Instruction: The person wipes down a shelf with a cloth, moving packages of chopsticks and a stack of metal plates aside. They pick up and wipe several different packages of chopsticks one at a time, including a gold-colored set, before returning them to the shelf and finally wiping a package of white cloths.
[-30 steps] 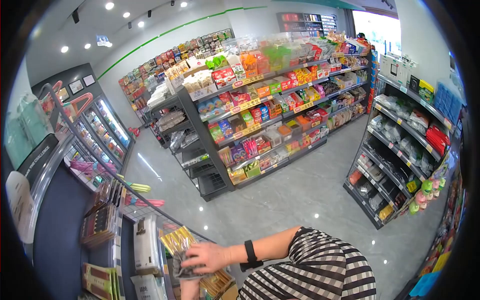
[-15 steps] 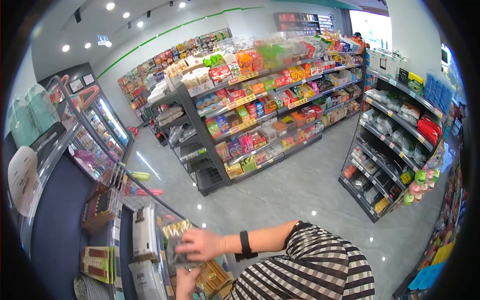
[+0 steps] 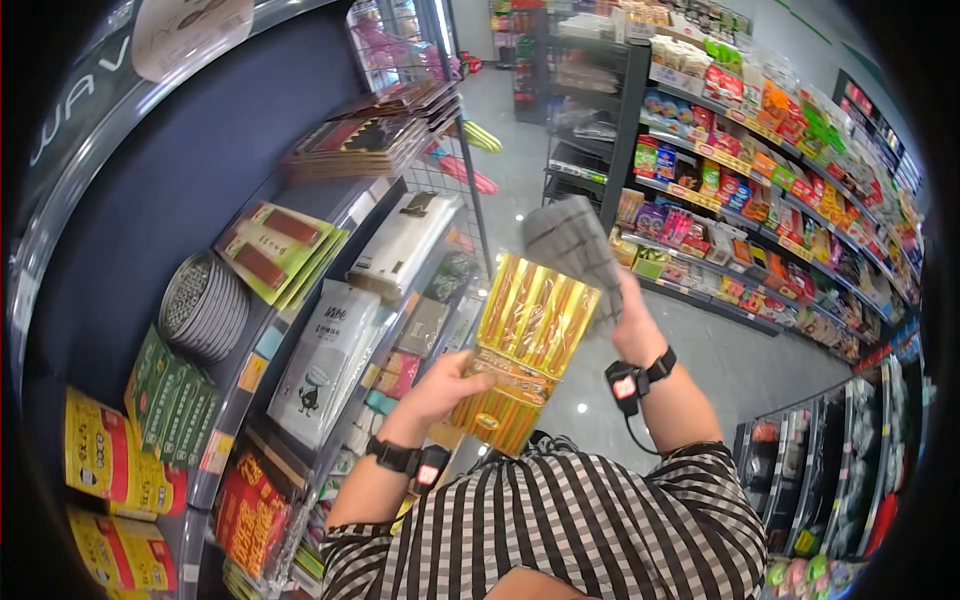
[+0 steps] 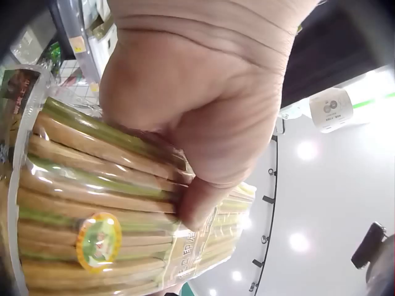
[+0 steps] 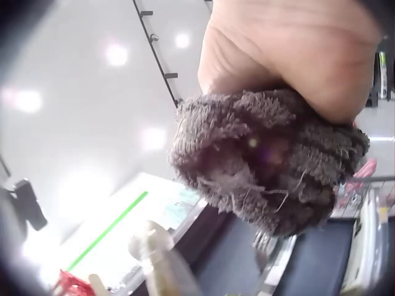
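Note:
My left hand (image 3: 440,388) grips a clear-wrapped pack of chopsticks (image 3: 535,335) in front of my chest, its thumb lying across the printed band. Close up in the left wrist view, the pack shows tan and green lengths and a round yellow-edged sticker (image 4: 99,242). My right hand (image 3: 636,325) holds a grey checked cloth (image 3: 570,240) just beyond the pack, overlapping its upper right edge in the head view. Bunched and shaggy, the cloth (image 5: 265,160) hides the right fingers in the right wrist view.
Left of me, tiered shelves carry a stack of grey round items (image 3: 205,305), green-and-brown packs (image 3: 275,250), white packets (image 3: 325,365) and yellow-red bags (image 3: 115,455). A wire side panel (image 3: 440,130) ends that shelf. Snack shelves (image 3: 740,170) stand across the grey-floored aisle.
The head view has turned down and toward the left shelf. The chopsticks pack has come up from beside the shelf in the left hand, and the right hand with the cloth has moved off its face.

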